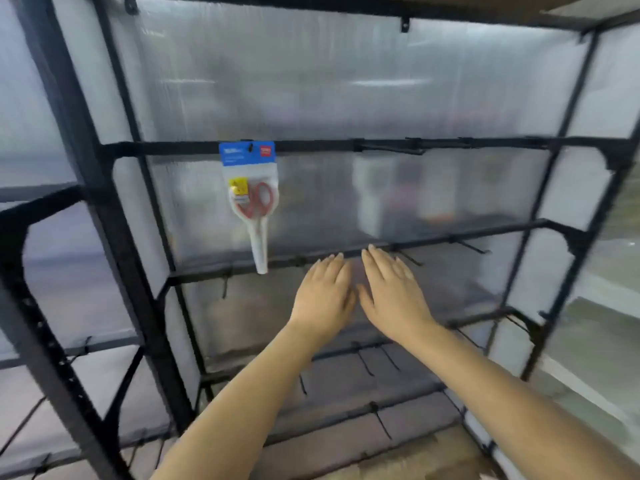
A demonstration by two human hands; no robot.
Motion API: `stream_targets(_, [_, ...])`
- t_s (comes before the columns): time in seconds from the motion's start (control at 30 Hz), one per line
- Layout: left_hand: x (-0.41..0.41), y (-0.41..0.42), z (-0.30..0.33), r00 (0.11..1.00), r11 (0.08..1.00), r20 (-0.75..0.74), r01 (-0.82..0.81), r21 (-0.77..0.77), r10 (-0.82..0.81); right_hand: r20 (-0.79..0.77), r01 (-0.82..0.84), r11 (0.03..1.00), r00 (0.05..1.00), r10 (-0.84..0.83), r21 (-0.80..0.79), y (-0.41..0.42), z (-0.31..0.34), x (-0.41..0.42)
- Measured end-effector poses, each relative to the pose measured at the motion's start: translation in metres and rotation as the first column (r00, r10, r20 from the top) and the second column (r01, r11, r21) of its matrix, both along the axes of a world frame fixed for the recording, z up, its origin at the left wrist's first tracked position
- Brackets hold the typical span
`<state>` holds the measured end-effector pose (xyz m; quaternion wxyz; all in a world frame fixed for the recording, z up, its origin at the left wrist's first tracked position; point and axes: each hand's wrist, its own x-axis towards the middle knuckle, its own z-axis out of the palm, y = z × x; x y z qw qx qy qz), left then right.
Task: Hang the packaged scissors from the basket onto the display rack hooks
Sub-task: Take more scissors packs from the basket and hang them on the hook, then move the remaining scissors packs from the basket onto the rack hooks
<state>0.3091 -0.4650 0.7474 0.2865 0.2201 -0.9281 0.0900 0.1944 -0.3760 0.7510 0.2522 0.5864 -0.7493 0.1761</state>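
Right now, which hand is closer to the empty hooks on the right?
The right hand, probably: it is open, empty, and just below the bare hooks. The left hand sits nearer the hung scissors.

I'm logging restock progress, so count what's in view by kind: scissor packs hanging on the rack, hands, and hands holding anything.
Blue-carded clear pack of red-handled scissors, hanging from a hook on the black metal display rack: 1
Bare hands, left hand and right hand, both flat and open: 2
Hands holding a pack: 0
Total things counted: 3
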Motion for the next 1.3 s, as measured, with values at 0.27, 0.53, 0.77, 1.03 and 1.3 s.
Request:
stream_targets(0.27, [-0.075,0.127,-0.070,0.900,0.939,0.299,0.255,0.232,-0.318,0.172,0.336,0.925,0.915,-0.365,0.175,0.177,-0.104,-0.048])
stream_targets(0.53, [-0.149,0.274,-0.131,0.690,0.795,0.396,0.499,0.346,-0.606,0.344,0.656,0.690,0.599,-0.723,0.306,0.351,-0.173,-0.076])
stream_targets(0.77, [-0.193,0.375,-0.208,0.570,0.729,0.455,0.511,0.455,-0.684,0.386,0.749,0.534,0.392,-0.835,0.394,0.474,-0.225,-0.086])
stream_targets(1.03, [-0.196,0.424,-0.291,0.456,0.727,0.568,0.382,0.570,-0.685,0.412,0.731,0.474,0.285,-0.865,0.490,0.539,-0.316,-0.070])
stream_targets(1.3, [-0.235,0.394,-0.409,0.339,0.709,0.623,0.367,0.603,-0.705,0.503,0.705,0.414,0.093,-0.859,0.576,0.523,-0.418,-0.092])
